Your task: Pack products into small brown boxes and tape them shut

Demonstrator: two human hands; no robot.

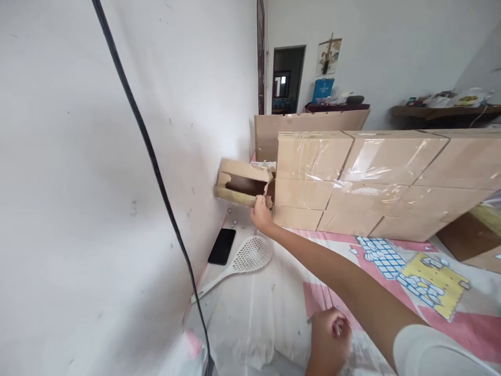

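Note:
My right hand (261, 213) reaches far forward and left, its fingers closed on the near edge of a small cardboard box (237, 197) with a torn opening. The box is tilted beside the white wall, its right end close to the stacked cartons. My left hand (331, 334) is low in the view, curled into a fist above the cloth; whatever it may hold is hidden by the fingers. Nearest below my right hand lies a white slotted skimmer (250, 256), with a black phone (222, 246) to its left.
Taped cardboard cartons (368, 183) form a block on the right, with a flat cardboard panel (305, 122) behind. An open box (469, 235) stands at far right. A black cable (152, 156) hangs along the wall. Patterned cloth (391, 271) covers the surface.

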